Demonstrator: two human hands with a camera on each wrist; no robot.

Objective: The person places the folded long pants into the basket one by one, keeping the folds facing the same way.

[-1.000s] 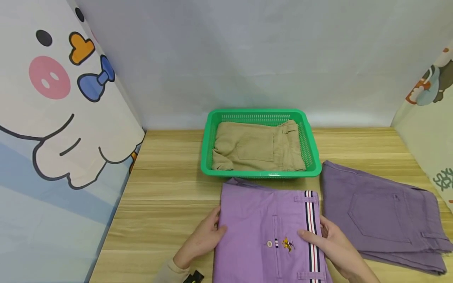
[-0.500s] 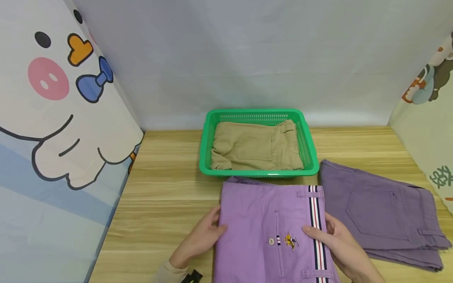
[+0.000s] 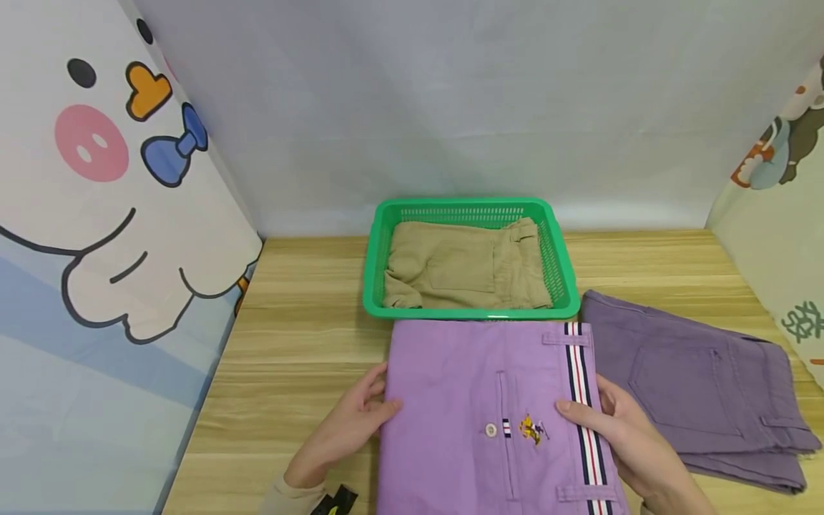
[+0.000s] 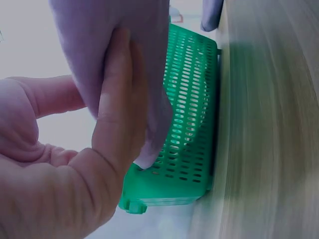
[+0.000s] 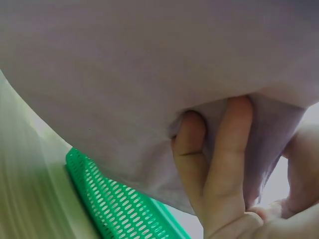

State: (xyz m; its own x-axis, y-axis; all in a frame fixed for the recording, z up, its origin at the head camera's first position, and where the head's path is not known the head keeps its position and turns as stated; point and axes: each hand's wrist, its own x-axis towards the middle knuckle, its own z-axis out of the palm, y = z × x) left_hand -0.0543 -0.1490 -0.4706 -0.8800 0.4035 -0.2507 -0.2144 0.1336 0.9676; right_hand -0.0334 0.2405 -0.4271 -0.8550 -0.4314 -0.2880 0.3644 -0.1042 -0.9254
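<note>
Folded light purple pants [image 3: 444,408] with a striped waistband and a small embroidered emblem are held up off the table, just in front of the green basket. My left hand [image 3: 350,418] pinches their left edge, thumb on top and fingers underneath. At the waistband edge my right hand [image 3: 634,436] grips them the same way. In the left wrist view the fingers [image 4: 117,104] press against the cloth's underside. Seen from the right wrist, two fingers [image 5: 224,159] push up into the fabric from below. The pants' near end runs out of the head view.
A green plastic basket [image 3: 375,272] stands at the back of the wooden table [image 3: 283,357] with folded khaki pants [image 3: 460,265] inside. Folded dark purple pants [image 3: 689,386] lie on the right. A pale curtain [image 3: 450,107] closes off the back.
Both hands have raised the light purple pants and brought them toward the basket, and their far edge now reaches its front rim. The basket and the dark purple pants stay in place.
</note>
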